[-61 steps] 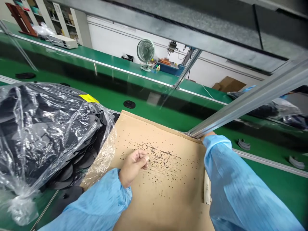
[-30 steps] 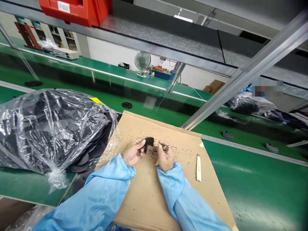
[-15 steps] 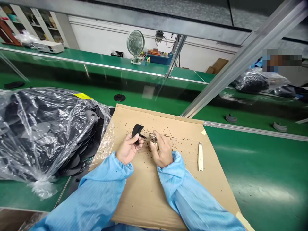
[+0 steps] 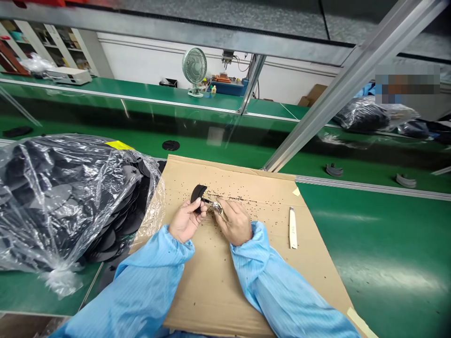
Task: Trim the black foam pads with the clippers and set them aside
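My left hand (image 4: pixel 186 219) pinches a curved black plastic part (image 4: pixel 198 193) between thumb and fingers. A thin dark stub sticks out of the part toward the right. In my right hand (image 4: pixel 234 221) is a small pair of metal nippers (image 4: pixel 217 206), largely covered by the fingers. Their silver tip meets the end of the stub, though whether the jaws are closed on it is too small to tell. Both hands are over a sheet of cardboard (image 4: pixel 218 286) strewn with tiny black bits. To the right of my right hand lies a cutter with a pale handle (image 4: pixel 293 230).
A clear plastic bag (image 4: pixel 63 197) full of flat black parts bulges at the left. Beyond the cardboard, a black disc (image 4: pixel 171 145) and grey curved pieces (image 4: pixel 334 170) lie on the green surface. A slanted metal post (image 4: pixel 317 108) rises behind the cardboard's right corner.
My right hand has moved left and turned, bringing the nippers to the stub on the black part. My left hand keeps its grip. The whole view has shifted slightly.
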{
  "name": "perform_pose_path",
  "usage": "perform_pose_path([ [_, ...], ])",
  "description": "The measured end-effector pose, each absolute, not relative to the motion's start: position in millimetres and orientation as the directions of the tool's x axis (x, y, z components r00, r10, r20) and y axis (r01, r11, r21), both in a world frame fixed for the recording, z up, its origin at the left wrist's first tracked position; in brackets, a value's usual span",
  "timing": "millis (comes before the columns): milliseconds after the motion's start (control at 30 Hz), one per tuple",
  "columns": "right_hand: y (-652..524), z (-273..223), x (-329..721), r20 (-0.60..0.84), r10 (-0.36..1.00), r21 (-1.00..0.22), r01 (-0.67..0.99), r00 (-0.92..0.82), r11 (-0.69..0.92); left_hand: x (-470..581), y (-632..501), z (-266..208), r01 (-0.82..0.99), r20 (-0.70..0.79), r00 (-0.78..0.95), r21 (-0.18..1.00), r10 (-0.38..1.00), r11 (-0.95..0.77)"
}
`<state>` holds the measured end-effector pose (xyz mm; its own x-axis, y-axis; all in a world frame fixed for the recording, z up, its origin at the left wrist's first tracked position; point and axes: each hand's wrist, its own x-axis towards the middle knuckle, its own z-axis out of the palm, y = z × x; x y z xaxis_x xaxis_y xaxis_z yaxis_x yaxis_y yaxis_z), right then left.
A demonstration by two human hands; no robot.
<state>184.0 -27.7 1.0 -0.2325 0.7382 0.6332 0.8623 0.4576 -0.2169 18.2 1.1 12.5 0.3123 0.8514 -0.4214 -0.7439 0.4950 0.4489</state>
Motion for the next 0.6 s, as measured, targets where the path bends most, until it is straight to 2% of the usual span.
perform_pose_path([
  [367,-27.2,-3.2,187.6,0.559,0.793,-0.204,0.886,-0.243,0.416,18.8,0.4,9.8,-0.708,-0.425,0.332,0.477,0.842,0.520],
  [433,-27.2,-4.5,186.6,0.543,0.810,-0.267,0.869,-0.221,0.416,19.9,0.1,8.7,-0.710,-0.403,0.324,0.495,0.856,0.501],
  [600,-26.4,-7.6,185.9,0.527,0.846,-0.531,0.749,-0.073,0.396,23.2,-0.4,5.9,-0.748,-0.327,0.211,0.553,0.921,0.367],
])
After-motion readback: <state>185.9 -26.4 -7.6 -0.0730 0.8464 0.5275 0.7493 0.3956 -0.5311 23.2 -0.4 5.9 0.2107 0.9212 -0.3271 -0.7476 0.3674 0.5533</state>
